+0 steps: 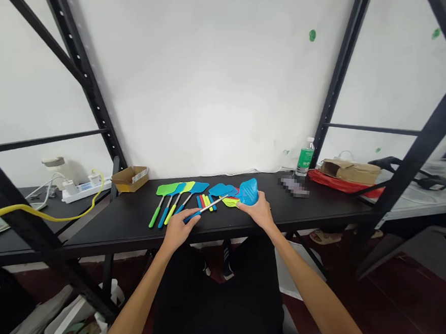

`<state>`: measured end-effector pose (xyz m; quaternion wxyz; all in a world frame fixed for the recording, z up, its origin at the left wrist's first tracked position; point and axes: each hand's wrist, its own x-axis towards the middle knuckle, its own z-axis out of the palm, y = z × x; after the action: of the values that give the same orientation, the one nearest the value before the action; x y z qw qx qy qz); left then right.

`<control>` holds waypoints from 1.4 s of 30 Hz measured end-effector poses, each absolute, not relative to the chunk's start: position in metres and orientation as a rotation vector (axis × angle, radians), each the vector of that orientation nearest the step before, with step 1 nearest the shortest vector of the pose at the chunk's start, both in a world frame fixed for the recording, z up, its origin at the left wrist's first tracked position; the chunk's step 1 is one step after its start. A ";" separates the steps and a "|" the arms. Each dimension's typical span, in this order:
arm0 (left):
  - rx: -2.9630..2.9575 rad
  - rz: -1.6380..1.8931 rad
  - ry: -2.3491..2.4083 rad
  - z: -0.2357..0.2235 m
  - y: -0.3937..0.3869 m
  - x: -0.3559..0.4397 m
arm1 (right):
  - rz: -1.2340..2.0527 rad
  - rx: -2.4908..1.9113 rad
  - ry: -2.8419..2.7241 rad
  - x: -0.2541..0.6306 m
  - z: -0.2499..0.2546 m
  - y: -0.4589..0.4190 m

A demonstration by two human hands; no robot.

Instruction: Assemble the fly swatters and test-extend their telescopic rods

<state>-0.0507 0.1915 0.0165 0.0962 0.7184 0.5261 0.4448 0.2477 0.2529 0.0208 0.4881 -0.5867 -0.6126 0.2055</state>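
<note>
My left hand (pixel 179 228) is closed around a blue fly swatter handle (pixel 192 216), whose thin metal rod points up and to the right. In my right hand (pixel 257 210) is a blue perforated fly swatter head (pixel 249 191), tilted up above the table. The rod's tip appears apart from that head. Below it lie loose blue heads (pixel 221 190), with red and yellow-green ones partly covered. Several short handles (pixel 206 202) in blue, red and yellow lie side by side near my left hand. Further left, several whole swatters rest in a row, including a green one (pixel 165 189).
On the black table (pixel 127 221) stand a small open cardboard box (pixel 130 179) and a water bottle (pixel 305 157). A blurred-out item (pixel 294 186) lies nearby. Black metal posts (pixel 94 97) frame both sides. A yellow cable (pixel 51 217) crosses at left; a carton (pixel 350 171) sits right.
</note>
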 end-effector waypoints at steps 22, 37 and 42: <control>2.124 1.274 1.572 0.021 0.190 -0.048 | 0.889 -0.976 -1.451 0.248 0.006 0.279; 2.166 1.242 1.608 0.020 0.191 -0.048 | 1.107 -0.732 -1.204 0.260 0.013 0.268; 2.177 1.227 1.614 0.019 0.191 -0.047 | 1.096 -0.747 -1.212 0.259 0.014 0.267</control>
<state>-0.0475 0.1910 0.0194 0.0834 0.7291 0.5407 0.4112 0.2589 0.2665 0.0141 0.6229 -0.3254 -0.5278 0.4770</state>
